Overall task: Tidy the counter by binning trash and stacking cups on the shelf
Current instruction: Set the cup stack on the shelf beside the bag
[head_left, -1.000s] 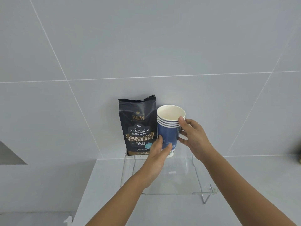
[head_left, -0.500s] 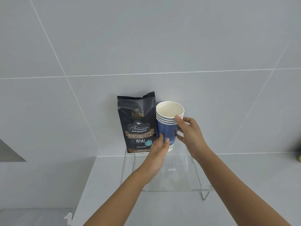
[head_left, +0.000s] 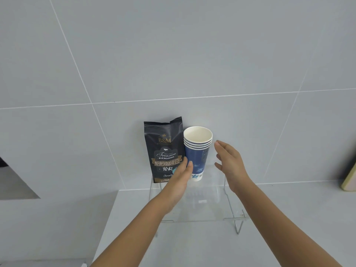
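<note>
A stack of several blue paper cups (head_left: pixel 197 151) with white rims stands upright on the clear acrylic shelf (head_left: pixel 200 205), against the tiled wall. My left hand (head_left: pixel 181 177) is at the stack's lower left with its fingertips at the cup wall, fingers straight and apart. My right hand (head_left: pixel 230 163) hovers a short gap to the right of the stack, fingers spread, holding nothing.
A black coffee bean bag (head_left: pixel 163 149) stands on the shelf touching the cups' left side. The shelf rests on a pale grey counter (head_left: pixel 289 218). A yellowish object (head_left: pixel 349 180) leans at the far right edge. A dark recess (head_left: pixel 11 180) opens at left.
My right hand has let go of the cup stack and drawn back to the right. My left hand's grip has loosened. The stack now stands by itself on the shelf.
</note>
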